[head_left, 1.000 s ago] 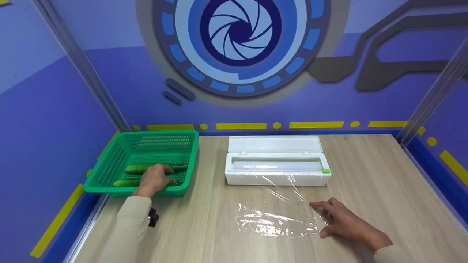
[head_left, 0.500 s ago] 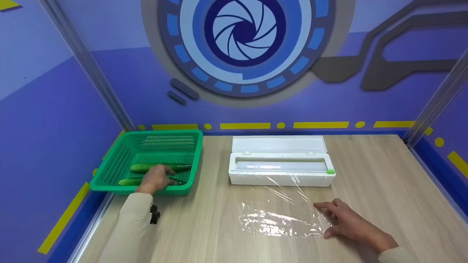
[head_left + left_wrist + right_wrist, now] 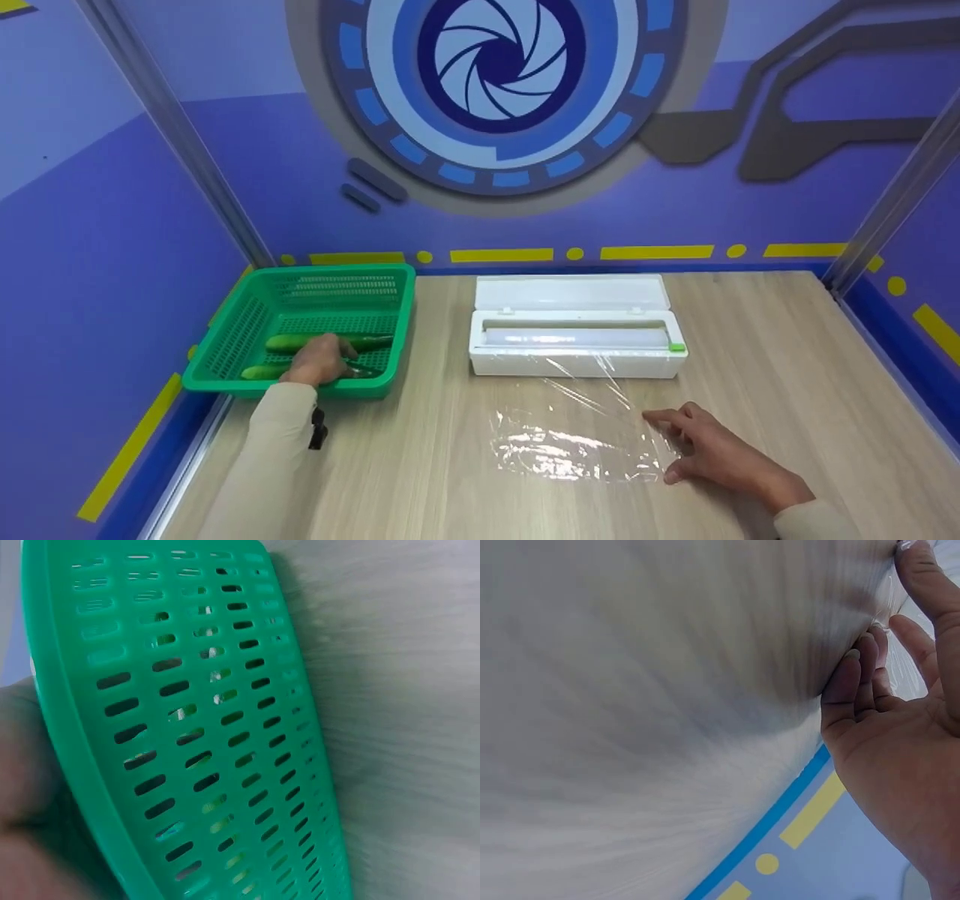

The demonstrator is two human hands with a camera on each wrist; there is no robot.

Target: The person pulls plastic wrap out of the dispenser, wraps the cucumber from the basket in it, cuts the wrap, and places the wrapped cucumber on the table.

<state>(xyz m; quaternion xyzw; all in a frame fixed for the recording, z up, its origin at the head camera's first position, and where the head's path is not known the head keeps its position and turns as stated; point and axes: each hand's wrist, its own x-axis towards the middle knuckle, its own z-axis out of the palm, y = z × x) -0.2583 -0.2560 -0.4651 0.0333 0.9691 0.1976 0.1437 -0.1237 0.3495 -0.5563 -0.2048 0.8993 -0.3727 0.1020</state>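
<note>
Reaching into the basket point(image 3: 225, 352), the left hand point(image 3: 319, 361) curls round a cucumber point(image 3: 262, 372); right of the basket, the right hand point(image 3: 709, 450) presses relaxed fingers on film point(image 3: 570, 442).

The left hand point(image 3: 319, 361) reaches forward inside the green basket point(image 3: 225, 379), its beige-sleeved forearm crossing the basket's near rim, fingers curled down; whether they grip anything cannot be told. The right hand point(image 3: 705, 450) lies low and palm-down, well to the right of that basket, fingers point(image 3: 855, 682) spread and pointing left, the thumb nearest the body.
</note>
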